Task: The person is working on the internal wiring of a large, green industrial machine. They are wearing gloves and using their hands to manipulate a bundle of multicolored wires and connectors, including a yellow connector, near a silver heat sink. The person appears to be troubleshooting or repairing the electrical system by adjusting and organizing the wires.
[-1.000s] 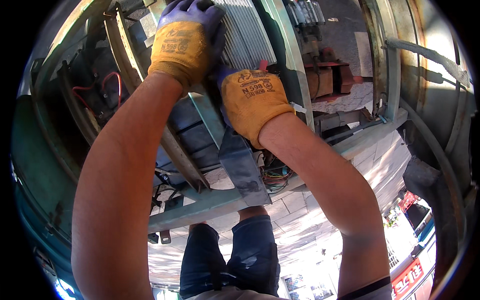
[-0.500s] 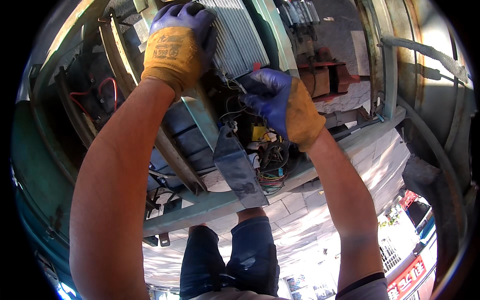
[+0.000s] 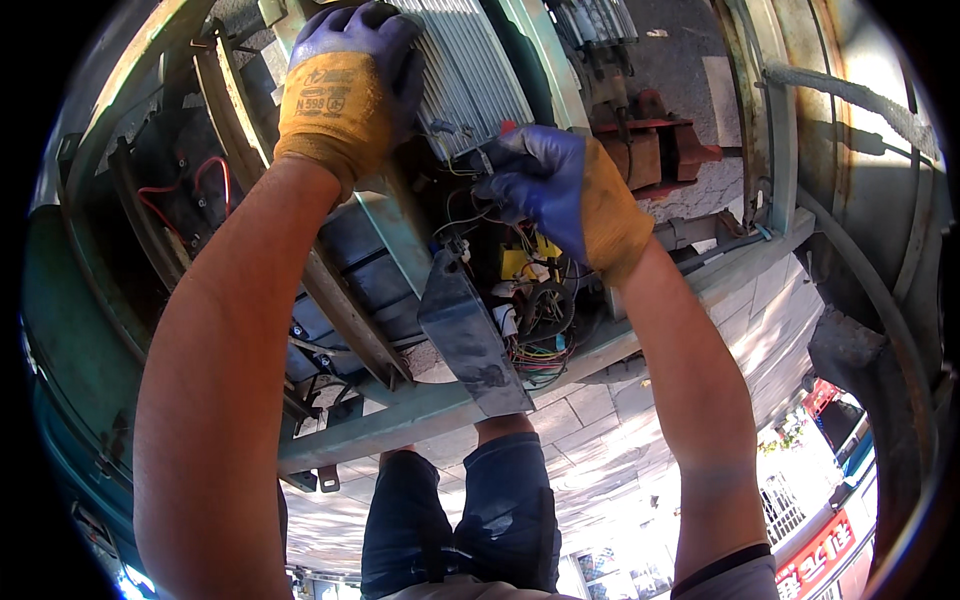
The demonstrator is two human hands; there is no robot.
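**Ana:** Frame first, since it's biggest: a green metal frame (image 3: 440, 415) crosses the picture from lower left to the right edge, with a pale paved floor (image 3: 600, 470) below it and the person's knees in dark shorts (image 3: 470, 520) at bottom centre.

**Ben:** And inside it?

**Ana:** A ribbed grey metal box (image 3: 470, 70) sits at top centre, tilted. The left hand (image 3: 345, 95), in a yellow and purple glove, lies over its left edge with fingers curled around the rim, so it looks closed on the box. Below hangs a dark flat metal plate (image 3: 465, 335), leaning down toward the frame.

**Ben:** How would that box handle?

**Ana:** My judgement: stiff and fairly heavy, with ribs that give a decent hold but thin edges that could bite, so the gloves help. Gripping the solid rim, as the left hand does, seems safest.

**Ben:** The other hand?

**Ana:** The right hand (image 3: 560, 195), gloved the same, is at centre right just under the box. Its fingers are pinched together around something small with a red tip (image 3: 507, 128), touching thin wires (image 3: 465, 215). Whether that is a tool or a connector I cannot tell.

**Ben:** And the wires?

**Ana:** Soft, light and easily damaged, I'd say; better held by a plug than pulled on. A coloured bundle (image 3: 540, 355) hangs lower, beside a yellow part (image 3: 520, 262). A red wire loop (image 3: 190, 185) sits at upper left.
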